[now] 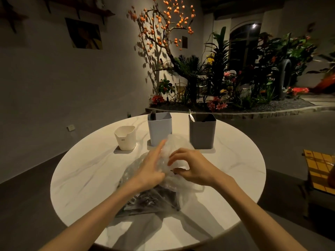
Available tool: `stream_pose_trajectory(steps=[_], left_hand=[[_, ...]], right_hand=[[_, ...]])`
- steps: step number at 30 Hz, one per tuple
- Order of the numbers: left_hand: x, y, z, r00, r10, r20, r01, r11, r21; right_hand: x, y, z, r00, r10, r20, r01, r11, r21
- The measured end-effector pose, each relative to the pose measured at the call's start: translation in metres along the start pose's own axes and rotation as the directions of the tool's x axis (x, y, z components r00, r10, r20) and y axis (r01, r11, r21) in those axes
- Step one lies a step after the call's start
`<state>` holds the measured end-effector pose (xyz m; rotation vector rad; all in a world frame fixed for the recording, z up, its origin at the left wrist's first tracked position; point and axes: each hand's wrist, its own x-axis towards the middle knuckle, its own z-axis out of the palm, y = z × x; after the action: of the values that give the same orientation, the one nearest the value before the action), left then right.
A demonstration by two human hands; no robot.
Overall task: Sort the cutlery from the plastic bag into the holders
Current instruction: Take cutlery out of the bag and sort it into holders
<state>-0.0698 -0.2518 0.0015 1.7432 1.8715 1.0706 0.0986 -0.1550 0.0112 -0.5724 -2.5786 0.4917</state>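
bench: round white marble-look top (pixel 87 171), dim room, light falls on the middle.
plastic bag: clear and crumpled (pixel 174 144), centre of the bench, near side of the holders; its top bunches up between my 2 hands, its lower part spreads flat toward me.
cutlery: dark pieces (pixel 150 198) heaped inside the bag's near part, under my left wrist; too blurred to tell forks from spoons.
left hand: mine (pixel 150 167), fingers straight and together, pointing far, laid flat against the left side of the bag; grips nothing.
right hand: mine (pixel 192 165), fingers curled narrow, thumb and fingertips pinching the bag's plastic at its top right; 1 small dark bit shows at the thumb, cannot tell what it is.
holders: 3 in a row on the far half of the bench, all upright, apart from each other.
cream holder: (pixel 125 138) far left, shortest, small label on its front; inside not visible.
blue holder: (pixel 159 129) far centre, just beyond my left fingertips; dark cutlery handles poke up at its far-left corner.
grey holder: (pixel 202 132) far right, pale utensil leaning in its far-left corner.
bag vs holders: bag top overlaps the blue holder's lower front in view; contact cannot be told.
background: planter with orange-fruited tree (pixel 163 29) and flowers far right; picture on wall (pixel 84 34) far left.
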Motion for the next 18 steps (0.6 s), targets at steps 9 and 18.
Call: stream_pose_trajectory(steps=[9,18], left_hand=[[-0.004,-0.020,0.008,0.995,0.050,-0.086,-0.011,0.913,0.408],[0.005,-0.027,-0.011,0.951,-0.235,0.200,0.108,0.860,0.499]], right_hand=[[-0.003,0.027,0.020,0.973,0.211,0.096,-0.183,0.953,-0.241],[0.002,0.035,0.045,0.896,0.278,0.347,-0.227,0.957,-0.179]])
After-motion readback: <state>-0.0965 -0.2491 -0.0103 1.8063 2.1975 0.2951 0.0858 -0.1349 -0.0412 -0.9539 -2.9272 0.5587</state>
